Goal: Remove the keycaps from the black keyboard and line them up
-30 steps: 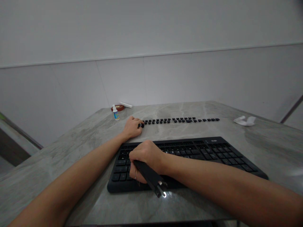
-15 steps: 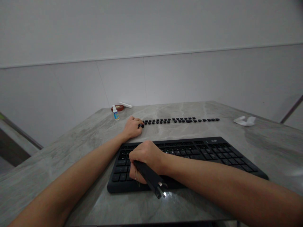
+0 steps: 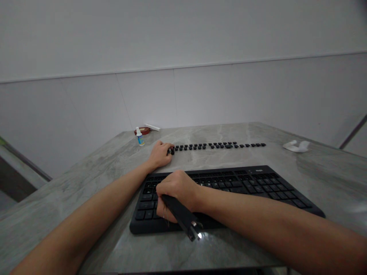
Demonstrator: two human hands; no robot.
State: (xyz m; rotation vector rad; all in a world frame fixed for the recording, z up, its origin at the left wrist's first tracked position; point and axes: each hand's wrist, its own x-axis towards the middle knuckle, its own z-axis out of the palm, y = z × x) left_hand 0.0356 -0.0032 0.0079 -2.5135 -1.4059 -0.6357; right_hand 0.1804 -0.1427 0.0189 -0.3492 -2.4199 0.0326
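Fingers (image 3: 164, 188) of the right hand (image 3: 178, 191) are closed around a black tool (image 3: 179, 212), which is held over the left part of a black keyboard (image 3: 282, 187). Clock face taken from keyboard centre, 12 toward the wall. Tool's forked, shiny end is pointed to 5 o'clock from the hand; its other end is hidden by the grip. Left hand (image 3: 161, 153) is placed at 10 o'clock, its fingers bent against small black keycaps (image 3: 200, 146); whether one is gripped cannot be told. Keycaps are laid out in rows at 12. Farther out at 10, a small white-capped bottle (image 3: 140, 138) is seen upright, with a reddish-brown object (image 3: 145, 130) and a white bar (image 3: 153, 127) behind it. A white crumpled item (image 3: 299, 148) is noted at 2. All are borne by a grey marbled table (image 3: 86, 168).
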